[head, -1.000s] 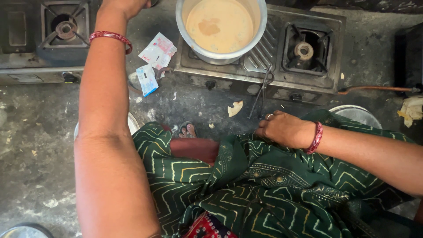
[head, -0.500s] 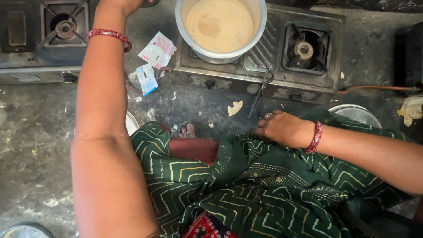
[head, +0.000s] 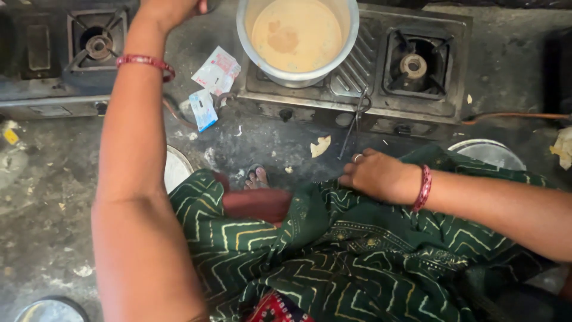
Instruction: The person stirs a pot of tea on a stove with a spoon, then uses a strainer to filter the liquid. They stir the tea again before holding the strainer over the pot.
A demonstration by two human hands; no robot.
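My left hand (head: 170, 7) reaches up to the top edge of the view, left of a steel pot (head: 247, 36) of pale brown milky liquid; most of the hand is cut off, so its grip is hidden. A red bangle sits on that wrist. The pot stands on the left burner of a two-burner gas stove (head: 417, 65). My right hand (head: 372, 174), with a ring and a red bangle, rests on the dark green patterned cloth (head: 333, 262) over my knee, fingers curled with nothing seen in them. Metal tongs (head: 354, 122) lean on the stove front, just above that hand.
A second stove (head: 95, 42) stands at the far left. Two small packets (head: 217, 70) (head: 202, 109) lie between the stoves. Steel plates (head: 488, 152) (head: 176, 168) sit on the stained floor either side of me. An orange hose (head: 512, 116) runs right. A sandalled foot (head: 257, 177) shows.
My left arm has shifted very slightly; the right hand, the pot and the tongs stay where they were.
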